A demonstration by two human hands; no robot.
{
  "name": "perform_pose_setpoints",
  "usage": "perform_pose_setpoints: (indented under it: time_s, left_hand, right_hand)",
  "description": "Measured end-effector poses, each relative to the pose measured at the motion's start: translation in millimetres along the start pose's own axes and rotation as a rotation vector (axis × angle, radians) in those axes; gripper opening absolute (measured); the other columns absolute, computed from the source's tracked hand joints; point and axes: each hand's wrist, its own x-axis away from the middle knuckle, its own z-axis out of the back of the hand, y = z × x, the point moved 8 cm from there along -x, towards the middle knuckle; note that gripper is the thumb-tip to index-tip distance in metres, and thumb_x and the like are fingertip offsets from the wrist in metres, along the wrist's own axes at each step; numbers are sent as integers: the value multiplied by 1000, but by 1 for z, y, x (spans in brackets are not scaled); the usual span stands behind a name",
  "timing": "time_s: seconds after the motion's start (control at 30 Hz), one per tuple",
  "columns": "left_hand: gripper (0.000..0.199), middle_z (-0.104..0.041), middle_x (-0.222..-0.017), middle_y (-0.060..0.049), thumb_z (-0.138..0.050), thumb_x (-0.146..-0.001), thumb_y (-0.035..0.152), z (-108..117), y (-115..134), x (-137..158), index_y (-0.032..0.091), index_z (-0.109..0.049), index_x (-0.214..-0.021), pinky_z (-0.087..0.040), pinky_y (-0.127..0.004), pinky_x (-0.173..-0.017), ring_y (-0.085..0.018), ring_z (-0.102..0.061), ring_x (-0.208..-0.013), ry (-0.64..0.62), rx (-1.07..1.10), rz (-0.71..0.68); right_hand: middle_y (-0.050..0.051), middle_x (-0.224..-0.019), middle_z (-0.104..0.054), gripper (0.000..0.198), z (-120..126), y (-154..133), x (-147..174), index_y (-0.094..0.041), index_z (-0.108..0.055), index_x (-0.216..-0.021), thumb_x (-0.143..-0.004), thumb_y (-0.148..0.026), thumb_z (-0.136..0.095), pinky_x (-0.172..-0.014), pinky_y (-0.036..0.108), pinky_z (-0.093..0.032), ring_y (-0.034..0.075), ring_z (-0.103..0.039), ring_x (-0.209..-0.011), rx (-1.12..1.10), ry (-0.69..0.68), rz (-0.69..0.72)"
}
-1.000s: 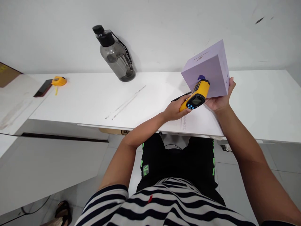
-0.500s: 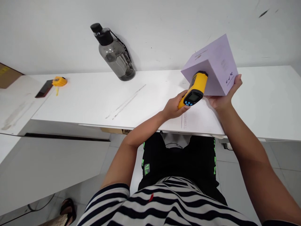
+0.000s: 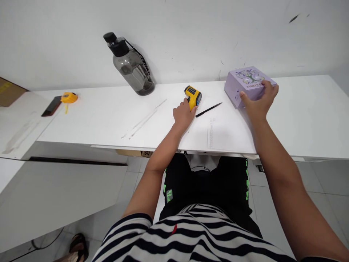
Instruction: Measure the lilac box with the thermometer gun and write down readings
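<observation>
My left hand (image 3: 184, 113) is closed round the handle of a yellow and black infrared thermometer (image 3: 193, 96), which lies low at the white table. A black pen (image 3: 208, 109) rests just to its right, on or beside a sheet of paper (image 3: 226, 131) with faint writing. My right hand (image 3: 259, 100) grips a lilac box (image 3: 234, 89) near the wall, thumb on its front edge and fingers over the lid. A printed tree design decorates the box top. The box appears to rest on the table.
A grey water bottle (image 3: 133, 71) with a black cap stands by the wall. Farther left are a yellow tape measure (image 3: 69, 97), a dark flat object (image 3: 51, 106) and a cardboard box (image 3: 11, 91). The white table (image 3: 109, 120) has dark scuffs. Another person's sandalled foot (image 3: 79, 247) shows at lower left.
My left hand has brought the thermometer left and down, away from the box. The lilac box has been lowered and turned, so its printed top shows. The pen has come into view.
</observation>
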Motion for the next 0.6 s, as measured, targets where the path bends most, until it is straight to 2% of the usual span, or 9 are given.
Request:
perform_pose_setpoints:
  time_s: [0.1, 0.3, 0.43, 0.53, 0.6]
  left_hand:
    - [55, -67, -128, -22, -51, -98, 47, 6, 6, 5, 14, -51, -142, -44, -55, -100, -41, -59, -120, 2, -94, 13]
    - [49, -63, -136, -19, -55, -97, 48, 3, 4, 4, 16, -57, -135, -43, -52, -102, -38, -53, -126, 4, -169, 42]
    - [55, -60, -139, -18, -59, -95, 52, 1, 1, -2, 18, -56, -139, -43, -52, -105, -37, -51, -128, 14, -159, 66]
    - [61, -54, -146, -17, -58, -96, 53, 23, 8, 6, 24, -48, -148, -38, -54, -112, -36, -49, -134, 127, -23, 9]
    - [57, -52, -149, -13, -48, -102, 50, 48, 20, 27, 28, -40, -154, -33, -54, -119, -32, -44, -140, 231, 182, -147]
  right_hand:
    - [6, -155, -35, 62, -2, 6, 0, -36, -58, -116, -65, -27, -92, -128, 50, -24, 27, -34, -147, -80, -1, -27]
    - [3, -161, -28, 63, -7, 12, 2, -36, -57, -115, -64, -21, -91, -119, 48, -42, 26, -24, -153, -149, 4, -108]
    - [3, -161, -29, 63, -17, 13, 6, -38, -54, -117, -68, -21, -88, -116, 53, -46, 25, -22, -155, -261, -107, -177]
    - [4, -160, -32, 60, -20, 15, 6, -38, -53, -120, -72, -24, -85, -115, 56, -48, 26, -28, -153, -265, -138, -204]
    - [5, -162, -29, 58, -19, 18, 4, -37, -52, -123, -75, -28, -84, -116, 57, -46, 27, -27, -154, -209, -125, -202]
